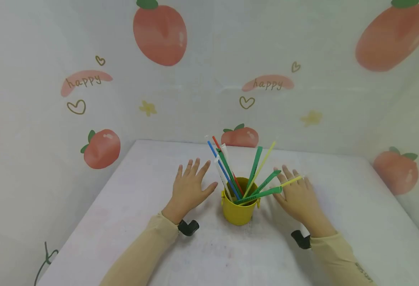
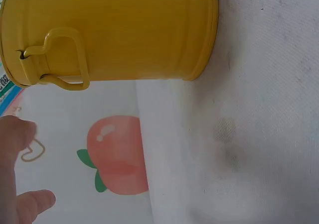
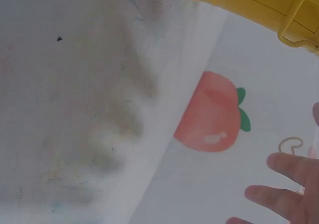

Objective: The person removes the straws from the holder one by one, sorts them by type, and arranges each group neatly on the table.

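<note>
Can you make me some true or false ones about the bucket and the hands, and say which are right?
1. The yellow bucket is between the left hand and the right hand. True.
2. The left hand grips the bucket. False: its fingers are spread and hold nothing.
3. Green sticks poke out of the bucket. True.
4. The bucket is tipped over. False: it stands upright on the table.

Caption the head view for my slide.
Left hand and right hand, both open, flank a yellow bucket of colorful straws.
</note>
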`<state>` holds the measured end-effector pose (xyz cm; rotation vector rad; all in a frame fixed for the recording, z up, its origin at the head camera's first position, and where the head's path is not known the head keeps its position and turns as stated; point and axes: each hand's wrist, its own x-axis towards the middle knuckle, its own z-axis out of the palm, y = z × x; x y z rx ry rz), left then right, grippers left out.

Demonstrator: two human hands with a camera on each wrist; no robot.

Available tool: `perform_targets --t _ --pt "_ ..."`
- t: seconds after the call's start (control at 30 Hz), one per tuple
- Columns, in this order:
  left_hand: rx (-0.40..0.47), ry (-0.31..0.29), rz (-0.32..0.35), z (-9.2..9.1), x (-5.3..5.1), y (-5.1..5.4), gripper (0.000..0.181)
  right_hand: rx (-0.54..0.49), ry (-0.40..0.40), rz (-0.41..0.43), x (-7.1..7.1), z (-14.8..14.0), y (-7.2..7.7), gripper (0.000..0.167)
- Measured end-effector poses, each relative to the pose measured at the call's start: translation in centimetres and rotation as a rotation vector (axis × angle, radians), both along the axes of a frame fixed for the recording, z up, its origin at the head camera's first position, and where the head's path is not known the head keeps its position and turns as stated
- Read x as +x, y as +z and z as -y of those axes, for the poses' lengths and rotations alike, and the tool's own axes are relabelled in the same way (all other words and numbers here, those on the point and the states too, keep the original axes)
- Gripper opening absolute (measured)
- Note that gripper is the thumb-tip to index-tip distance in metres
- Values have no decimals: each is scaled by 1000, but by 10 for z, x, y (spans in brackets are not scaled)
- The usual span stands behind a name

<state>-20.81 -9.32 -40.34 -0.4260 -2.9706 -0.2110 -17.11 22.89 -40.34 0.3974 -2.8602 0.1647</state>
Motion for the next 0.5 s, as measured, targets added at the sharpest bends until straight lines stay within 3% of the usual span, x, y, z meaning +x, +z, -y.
perform_targets --t 0.17,0.33,0.5 --pt "30 -26 -1 -2 -1 1 68 -36 45 -6 0 -2 0 49" --pt "91 -51 -35 -3 0 0 50 -65 33 27 1 -2 -2 41" --pt "190 -44 6 -3 2 1 35 -110 12 93 1 -3 -1 36"
